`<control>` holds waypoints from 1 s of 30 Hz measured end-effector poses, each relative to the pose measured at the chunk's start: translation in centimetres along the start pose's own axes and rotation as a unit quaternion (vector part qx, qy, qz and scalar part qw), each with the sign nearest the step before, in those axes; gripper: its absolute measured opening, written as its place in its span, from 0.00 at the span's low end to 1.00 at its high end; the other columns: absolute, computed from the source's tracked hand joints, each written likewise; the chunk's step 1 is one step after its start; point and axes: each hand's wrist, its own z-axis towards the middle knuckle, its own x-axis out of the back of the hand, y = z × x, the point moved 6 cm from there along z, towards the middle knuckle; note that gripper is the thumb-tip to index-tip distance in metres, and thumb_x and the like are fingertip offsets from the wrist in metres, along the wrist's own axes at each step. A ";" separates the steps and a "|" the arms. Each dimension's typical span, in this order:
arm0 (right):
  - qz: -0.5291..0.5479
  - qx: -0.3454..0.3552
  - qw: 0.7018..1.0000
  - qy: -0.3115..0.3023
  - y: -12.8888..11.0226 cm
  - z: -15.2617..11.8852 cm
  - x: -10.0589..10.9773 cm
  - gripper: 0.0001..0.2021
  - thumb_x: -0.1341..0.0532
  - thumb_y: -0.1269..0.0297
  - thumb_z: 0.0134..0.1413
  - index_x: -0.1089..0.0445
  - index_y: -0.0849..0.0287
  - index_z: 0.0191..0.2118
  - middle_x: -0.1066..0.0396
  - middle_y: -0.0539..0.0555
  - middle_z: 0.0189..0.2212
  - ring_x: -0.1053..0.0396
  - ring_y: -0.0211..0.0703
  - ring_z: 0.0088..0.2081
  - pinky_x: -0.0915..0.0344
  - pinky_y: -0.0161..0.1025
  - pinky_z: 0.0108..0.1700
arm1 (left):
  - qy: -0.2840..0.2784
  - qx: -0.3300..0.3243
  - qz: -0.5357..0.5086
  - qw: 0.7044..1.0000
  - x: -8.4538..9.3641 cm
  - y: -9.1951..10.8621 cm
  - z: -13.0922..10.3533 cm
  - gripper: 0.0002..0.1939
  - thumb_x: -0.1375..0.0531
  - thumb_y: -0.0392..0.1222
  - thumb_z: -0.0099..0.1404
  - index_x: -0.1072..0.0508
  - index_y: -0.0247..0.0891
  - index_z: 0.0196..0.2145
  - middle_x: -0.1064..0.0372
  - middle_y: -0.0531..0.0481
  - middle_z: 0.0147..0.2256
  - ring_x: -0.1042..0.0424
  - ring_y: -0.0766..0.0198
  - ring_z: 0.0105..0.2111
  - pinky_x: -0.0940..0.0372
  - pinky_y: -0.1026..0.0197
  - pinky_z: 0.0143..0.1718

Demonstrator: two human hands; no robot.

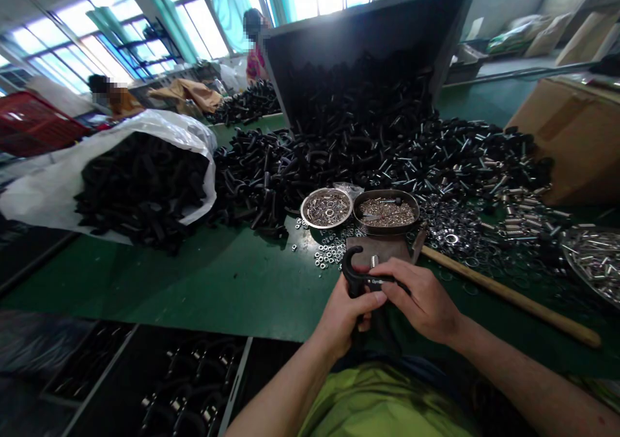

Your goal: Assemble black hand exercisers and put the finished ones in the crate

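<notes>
Close in front of my body, my left hand (349,314) is closed around a black hook-shaped part (349,264) with pale lettering on its side. The curved end points up and away from me. My right hand (426,298) is closed too, its thumb and fingers pinching the straight end of the same part; anything small between those fingertips is hidden. Just beyond the fingers, a small metal coil spring (374,261) shows upright in front of a flat metal block (361,248). Loose nuts (329,254) lie on the green table (261,288) past the hands.
A round dish (303,212) and an oval tin (361,229) hold small metal parts. A wooden-handled hammer (513,290) lies right. Beyond are piled black parts (329,159), a tipped bin (368,33), a white sack (29,185), a carton (571,140) and two people.
</notes>
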 end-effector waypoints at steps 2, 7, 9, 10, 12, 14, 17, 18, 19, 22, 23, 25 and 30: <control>-0.013 0.016 1.000 0.021 0.3 -0.3 0.4 0.10 0.46 0.62 0.58 0.30 0.59 0.40 0.28 0.55 0.34 0.30 0.42 0.37 0.36 0.39 0.39 | -0.012 -0.001 -0.011 1.000 0.1 0.0 0.1 0.38 0.34 0.44 0.50 0.46 0.44 0.55 0.40 0.59 0.26 0.45 0.75 0.16 0.50 0.72 0.13; 0.140 -0.245 0.958 -0.055 4.9 -1.4 -1.8 0.19 0.52 0.50 0.60 0.33 0.60 0.40 0.30 0.52 0.26 0.32 0.39 0.26 0.37 0.35 0.27 | 0.068 -0.145 0.165 0.973 1.3 2.3 -0.3 0.50 0.31 0.37 0.45 0.52 0.48 0.61 0.33 0.51 0.43 0.30 0.64 0.36 0.33 0.62 0.37; 0.235 -0.304 0.910 -0.153 5.3 -1.6 -3.7 0.22 0.51 0.46 0.58 0.33 0.61 0.40 0.30 0.52 0.27 0.32 0.39 0.26 0.38 0.34 0.25 | 0.073 -0.178 0.240 0.951 1.3 2.7 -0.6 0.49 0.32 0.36 0.46 0.51 0.47 0.61 0.34 0.49 0.47 0.31 0.59 0.43 0.34 0.58 0.44; 0.267 -0.305 0.896 -0.183 5.1 -1.4 -4.2 0.22 0.50 0.45 0.57 0.32 0.61 0.39 0.29 0.53 0.29 0.32 0.40 0.29 0.37 0.35 0.27 | 0.061 -0.177 0.266 0.946 1.2 2.5 -0.6 0.48 0.32 0.36 0.47 0.51 0.47 0.61 0.33 0.49 0.47 0.30 0.58 0.44 0.34 0.57 0.45; 0.274 -0.290 0.899 -0.180 4.5 -0.7 -4.5 0.19 0.47 0.48 0.57 0.32 0.61 0.38 0.28 0.54 0.33 0.31 0.42 0.35 0.36 0.36 0.33 | 0.049 -0.170 0.282 0.943 1.0 1.9 -0.6 0.47 0.33 0.37 0.48 0.51 0.48 0.61 0.33 0.49 0.47 0.29 0.59 0.41 0.33 0.58 0.43; 0.197 -0.277 0.932 -0.130 4.1 -0.1 -3.9 0.14 0.47 0.53 0.58 0.34 0.60 0.35 0.29 0.54 0.33 0.32 0.43 0.36 0.37 0.38 0.36 | 0.058 -0.169 0.262 0.948 1.2 1.3 -0.6 0.45 0.33 0.36 0.49 0.52 0.47 0.60 0.33 0.49 0.48 0.29 0.61 0.40 0.33 0.59 0.42; 0.039 -0.251 0.960 -0.118 3.0 0.2 -3.5 0.11 0.48 0.58 0.59 0.37 0.59 0.31 0.30 0.54 0.31 0.33 0.43 0.34 0.40 0.40 0.36 | 0.067 -0.180 0.241 0.951 1.5 0.8 -0.8 0.45 0.33 0.36 0.48 0.51 0.46 0.59 0.35 0.49 0.49 0.30 0.61 0.43 0.33 0.59 0.44; 0.002 -0.241 0.961 -0.136 2.7 0.1 -3.5 0.11 0.49 0.58 0.59 0.38 0.59 0.30 0.31 0.55 0.30 0.33 0.44 0.34 0.40 0.40 0.36 | 0.061 -0.186 0.247 0.949 1.5 0.8 -0.9 0.44 0.32 0.36 0.47 0.50 0.45 0.58 0.35 0.49 0.49 0.30 0.60 0.44 0.34 0.59 0.45; -0.024 -0.230 0.960 -0.157 2.4 0.1 -3.6 0.11 0.50 0.58 0.60 0.38 0.59 0.31 0.31 0.55 0.31 0.33 0.45 0.34 0.41 0.40 0.36 | 0.053 -0.191 0.258 0.946 1.6 0.8 -0.9 0.44 0.32 0.36 0.47 0.49 0.44 0.57 0.35 0.49 0.49 0.31 0.60 0.45 0.35 0.59 0.46; -0.076 -0.201 0.954 -0.207 2.0 -0.1 -3.8 0.12 0.51 0.59 0.61 0.36 0.61 0.34 0.30 0.58 0.33 0.31 0.46 0.35 0.40 0.41 0.37 | 0.021 -0.197 0.284 0.938 1.5 0.8 -0.9 0.42 0.32 0.37 0.46 0.48 0.43 0.55 0.34 0.49 0.47 0.30 0.59 0.44 0.35 0.59 0.45; -0.087 -0.190 0.953 -0.220 2.0 -0.1 -3.9 0.13 0.52 0.60 0.61 0.36 0.61 0.35 0.29 0.58 0.33 0.30 0.46 0.36 0.40 0.41 0.37 | 0.009 -0.192 0.285 0.939 1.4 0.7 -0.8 0.42 0.32 0.37 0.46 0.47 0.43 0.55 0.34 0.49 0.47 0.30 0.60 0.43 0.35 0.59 0.45; -0.101 -0.171 0.952 -0.233 2.3 -0.1 -3.8 0.14 0.53 0.61 0.62 0.34 0.62 0.37 0.28 0.59 0.34 0.30 0.46 0.36 0.40 0.40 0.38 | -0.009 -0.169 0.276 0.946 1.2 0.3 -0.3 0.41 0.32 0.38 0.47 0.48 0.44 0.55 0.33 0.49 0.46 0.30 0.61 0.41 0.35 0.59 0.43; -0.195 -0.160 0.924 -0.287 5.5 1.1 -3.1 0.18 0.52 0.55 0.61 0.29 0.61 0.34 0.25 0.60 0.33 0.28 0.49 0.35 0.39 0.40 0.35 | -0.010 -0.133 0.289 0.948 1.1 -0.7 2.4 0.41 0.32 0.39 0.48 0.46 0.44 0.56 0.32 0.49 0.44 0.30 0.59 0.39 0.35 0.58 0.41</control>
